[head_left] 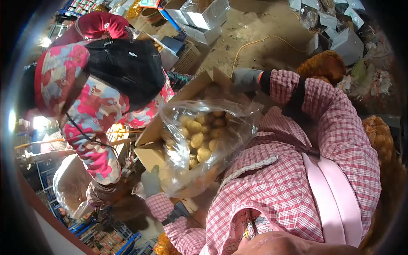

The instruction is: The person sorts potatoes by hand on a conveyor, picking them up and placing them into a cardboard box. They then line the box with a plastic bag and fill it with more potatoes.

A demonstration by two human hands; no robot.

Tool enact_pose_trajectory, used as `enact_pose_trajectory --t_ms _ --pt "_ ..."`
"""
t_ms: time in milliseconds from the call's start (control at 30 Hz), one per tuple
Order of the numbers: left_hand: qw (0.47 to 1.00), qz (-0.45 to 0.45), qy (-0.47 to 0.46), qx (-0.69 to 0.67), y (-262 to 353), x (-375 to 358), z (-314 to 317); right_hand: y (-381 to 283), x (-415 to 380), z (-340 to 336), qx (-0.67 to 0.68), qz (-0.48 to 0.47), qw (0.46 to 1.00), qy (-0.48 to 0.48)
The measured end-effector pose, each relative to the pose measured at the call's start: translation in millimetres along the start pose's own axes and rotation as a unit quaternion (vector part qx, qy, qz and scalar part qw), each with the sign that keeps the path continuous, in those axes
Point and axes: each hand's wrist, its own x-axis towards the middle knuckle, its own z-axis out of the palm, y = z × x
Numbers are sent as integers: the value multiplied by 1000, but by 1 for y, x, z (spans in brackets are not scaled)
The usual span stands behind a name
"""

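A cardboard box (154,158), lined with clear plastic (178,163), stands tilted in front of my body. Many potatoes (196,139) lie inside the liner. My left hand (151,181), in a grey glove, holds the box at its lower left corner beside a flap. At the upper right end of the box is my right hand (246,80), also grey-gloved, gripping the edge; its fingertips are partly hidden. The plastic spreads over the box edge on the side nearest my checked jacket.
A co-worker (102,93) in a patterned jacket and dark vest bends close at the left, near a plastic-lined container (70,182). White boxes (204,17) stand beyond. Filled net sacks (323,66) lie at the right. A yellow cable (255,41) crosses the floor.
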Motion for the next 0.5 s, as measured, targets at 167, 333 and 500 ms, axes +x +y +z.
enact_pose_trajectory --t_ms 167,333,500 --pt "998 -61 -12 16 3 2 0 0 13 10 5 65 995 -78" --pt "998 -56 -18 32 3 2 -2 6 16 4 33 15 986 -165" --pt "993 -6 22 118 25 -8 -5 40 44 7 23 -175 982 -71"
